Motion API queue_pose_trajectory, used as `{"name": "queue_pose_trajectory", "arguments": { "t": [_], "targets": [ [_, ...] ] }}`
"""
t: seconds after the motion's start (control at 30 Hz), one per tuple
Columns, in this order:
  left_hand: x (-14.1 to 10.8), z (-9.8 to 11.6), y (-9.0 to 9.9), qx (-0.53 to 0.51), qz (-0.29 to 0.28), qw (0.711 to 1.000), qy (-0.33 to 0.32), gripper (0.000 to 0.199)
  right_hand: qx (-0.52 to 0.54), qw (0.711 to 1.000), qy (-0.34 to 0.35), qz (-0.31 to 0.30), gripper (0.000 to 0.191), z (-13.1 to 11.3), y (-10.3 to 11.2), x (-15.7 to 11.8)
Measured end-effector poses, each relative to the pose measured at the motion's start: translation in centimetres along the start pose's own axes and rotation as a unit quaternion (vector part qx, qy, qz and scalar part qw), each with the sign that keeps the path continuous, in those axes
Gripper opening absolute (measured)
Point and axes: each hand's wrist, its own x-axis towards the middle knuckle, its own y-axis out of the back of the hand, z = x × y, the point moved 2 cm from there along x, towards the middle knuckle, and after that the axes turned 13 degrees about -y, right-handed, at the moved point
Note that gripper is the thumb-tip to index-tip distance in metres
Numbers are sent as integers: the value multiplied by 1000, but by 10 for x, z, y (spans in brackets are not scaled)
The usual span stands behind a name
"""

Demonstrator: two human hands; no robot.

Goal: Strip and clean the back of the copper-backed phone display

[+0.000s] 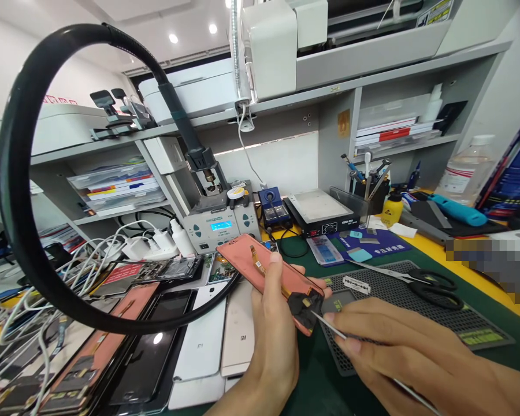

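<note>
My left hand (273, 323) is closed around a phone screen (238, 257), its salmon-pink back facing up and tilted. A flex cable (259, 260) runs along that back near my thumb. At the panel's lower end sits a dark piece of film and circuitry (304, 306). In a pinch, my right hand (398, 341) grips a thin metal pick-like tool (329, 325); its tip meets the dark piece. My right fingers hide the tool's middle. Beyond that hand, a razor blade (356, 285) and black-handled scissors (416, 276) lie on a grey perforated mat (398, 300).
Several phones and panels, such as a white phone (201, 341), line the left side. A thick black hose (15, 190) loops in front, from a hot-air station (208, 231). Behind stand a heating plate (329, 211), a tool cup (368, 193) and a clear bottle (461, 173).
</note>
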Motion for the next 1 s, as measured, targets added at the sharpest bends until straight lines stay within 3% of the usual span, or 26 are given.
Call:
{"name": "queue_pose_trajectory", "arguments": {
  "t": [0.07,0.17,0.43,0.7,1.0],
  "targets": [
    [0,-1,1,-4,-7,1000,0,47,33,998,16,-42,26,-1,4,7],
    [0,0,1,-2,-4,1000,-7,46,84,996,-39,-18,37,-2,6,17],
    [0,3,1,-8,-8,1000,-4,53,133,986,-101,28,33,-8,-1,23],
    [1,2,2,-2,-15,1000,6,57,126,985,-121,8,30,-8,-4,12],
    [0,-1,2,-79,-41,995,50,50,146,981,-123,12,32,-7,-6,9]
  ]
}}
